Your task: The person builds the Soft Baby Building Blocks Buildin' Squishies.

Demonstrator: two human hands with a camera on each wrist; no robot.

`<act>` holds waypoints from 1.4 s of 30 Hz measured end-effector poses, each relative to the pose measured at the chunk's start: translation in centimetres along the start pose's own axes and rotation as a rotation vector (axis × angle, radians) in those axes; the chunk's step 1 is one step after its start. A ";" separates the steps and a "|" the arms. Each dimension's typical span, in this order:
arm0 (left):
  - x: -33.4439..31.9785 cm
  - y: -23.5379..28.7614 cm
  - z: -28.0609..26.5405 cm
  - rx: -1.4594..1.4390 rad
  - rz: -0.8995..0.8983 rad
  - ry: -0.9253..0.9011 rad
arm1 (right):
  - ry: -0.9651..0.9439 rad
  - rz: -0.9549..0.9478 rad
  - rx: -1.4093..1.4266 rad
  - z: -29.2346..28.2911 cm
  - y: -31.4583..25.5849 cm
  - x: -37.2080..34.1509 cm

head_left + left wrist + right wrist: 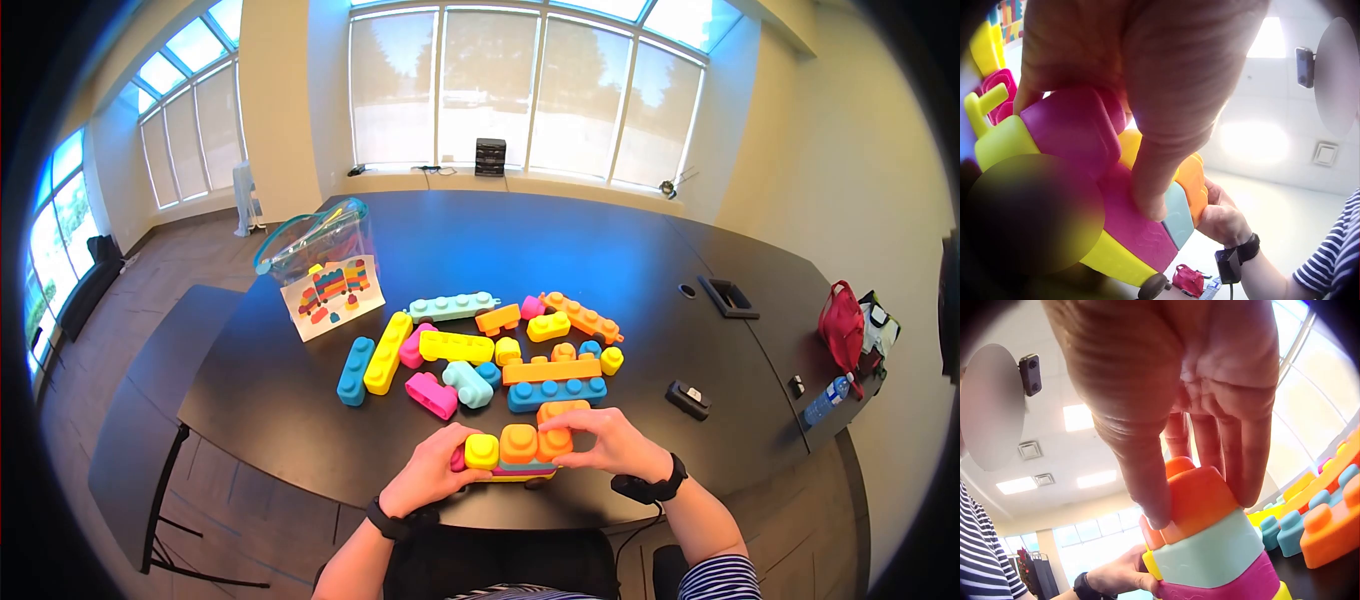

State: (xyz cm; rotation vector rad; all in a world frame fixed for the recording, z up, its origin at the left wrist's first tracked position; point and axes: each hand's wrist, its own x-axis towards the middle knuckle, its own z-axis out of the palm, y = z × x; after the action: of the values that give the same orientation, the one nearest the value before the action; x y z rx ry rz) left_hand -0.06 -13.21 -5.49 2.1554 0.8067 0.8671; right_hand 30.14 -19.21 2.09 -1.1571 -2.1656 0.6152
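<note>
A stacked block vehicle stands at the table's near edge, its yellow base (1122, 259) on dark wheels below a magenta layer (1138, 215) and a light teal block (1210, 550). On top, in the head view, sit a yellow block (481, 451) and orange blocks (519, 443). My left hand (430, 470) grips the left end, its thumb pressed on the magenta side in the left wrist view. My right hand (615, 445) pinches an orange block (1200, 503) at the right end between thumb and fingers; that block rests on the teal one.
Several loose blocks, among them a yellow one (456, 347) and a blue one (557, 395), lie just beyond the vehicle. A clear bag (320, 240) with a picture card (333, 297) stands at the back left. To the right are a black device (688, 399), a bottle (828, 398) and a red bag (842, 325).
</note>
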 end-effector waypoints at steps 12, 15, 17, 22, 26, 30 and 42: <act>-0.1 -0.2 0.0 0.016 -0.006 -0.023 | 0.033 0.130 0.238 2.9 2.4 -1.4; -0.2 0.0 -0.4 0.097 -0.025 -0.031 | -0.049 0.260 0.122 4.0 4.0 -2.1; -0.6 0.3 -1.4 0.232 -0.025 -0.040 | -0.114 0.368 0.082 3.7 3.8 -1.9; -1.3 -0.8 -2.7 0.311 -0.151 -0.166 | -0.133 0.295 -0.159 4.8 4.4 -2.5; -1.1 -0.3 -2.5 0.285 -0.196 -0.179 | -0.104 0.197 -0.070 5.4 5.0 -2.0; -0.5 0.2 -3.0 0.342 -0.174 -0.182 | -0.149 0.209 0.005 4.5 4.6 -1.3; 8.8 -0.5 -12.9 0.296 -0.066 0.150 | -0.021 -0.003 0.020 -4.3 4.9 16.5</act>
State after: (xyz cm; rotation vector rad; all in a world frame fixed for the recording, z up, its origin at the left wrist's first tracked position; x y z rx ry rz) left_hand -4.81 -1.99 4.26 2.3212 1.1367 0.9312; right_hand 28.70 -2.16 6.78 -1.1421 -2.1731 0.6488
